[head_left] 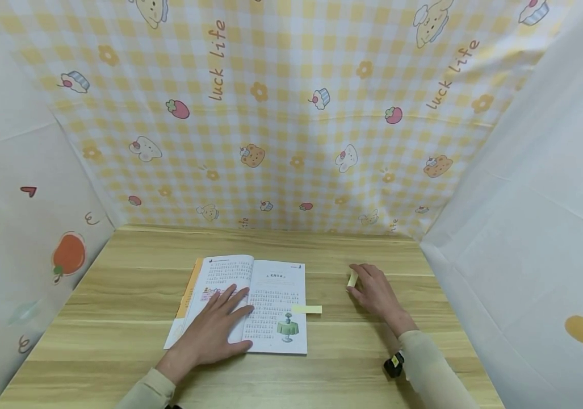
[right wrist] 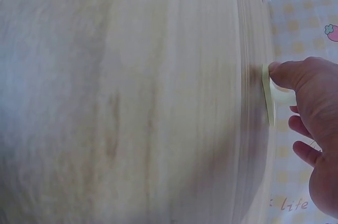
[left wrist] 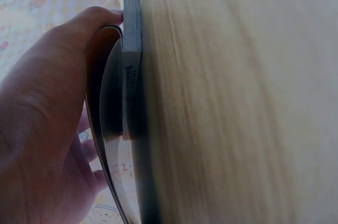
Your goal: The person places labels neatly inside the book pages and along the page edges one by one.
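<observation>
The left wrist view showed the thick page edge [left wrist: 132,18] of the book [head_left: 273,301] and its left side bowed up under the left hand [head_left: 214,335], whose fingers the head view showed spread over it; the right hand [head_left: 377,292] pinched a small yellow pad [head_left: 352,278] to the right. The wood-grain tabletop [head_left: 332,369] reached a checked cloth [head_left: 291,68] at the far side, between white side cloths [head_left: 531,227]. The book lay open left of the middle, printed, a yellow strip [head_left: 314,309] jutting past its right edge.
</observation>
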A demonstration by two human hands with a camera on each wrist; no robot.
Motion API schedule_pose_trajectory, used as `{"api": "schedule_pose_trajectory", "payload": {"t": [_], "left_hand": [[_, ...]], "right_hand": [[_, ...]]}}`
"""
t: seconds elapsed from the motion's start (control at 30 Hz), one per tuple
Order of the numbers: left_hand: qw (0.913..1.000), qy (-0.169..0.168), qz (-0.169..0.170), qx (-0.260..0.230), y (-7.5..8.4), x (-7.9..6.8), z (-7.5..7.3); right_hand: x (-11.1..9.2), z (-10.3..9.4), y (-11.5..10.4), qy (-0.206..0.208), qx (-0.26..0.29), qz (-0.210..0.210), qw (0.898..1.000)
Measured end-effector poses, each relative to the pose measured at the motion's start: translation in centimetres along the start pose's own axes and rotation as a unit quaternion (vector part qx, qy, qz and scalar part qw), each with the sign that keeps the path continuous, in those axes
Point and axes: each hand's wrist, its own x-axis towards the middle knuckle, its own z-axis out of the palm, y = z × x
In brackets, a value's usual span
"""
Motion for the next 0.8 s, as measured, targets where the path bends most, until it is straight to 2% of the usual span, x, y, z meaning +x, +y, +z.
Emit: {"api": "schedule_pose_trajectory", "payload": {"t": [0.17,0.6,0.8], "left_hand": [[1.0,-0.002,-0.001,-0.002,0.05,-0.01,-0.01],[1.0,-0.002,-0.002,0.0,-0.05,0.01,0.17],[1.0,-0.002,-0.002,0.0,-0.03,0.05,0.1]], "right_hand": [[0.07,-0.13,-0.16,0.002,0.003,-0.004,1.0],[0.0,0.44,0.01,0.049,-0.003,-0.032,0.998],[-0.08,0.36,-0.01,0.06,0.007,-0.018,0.998]]}}
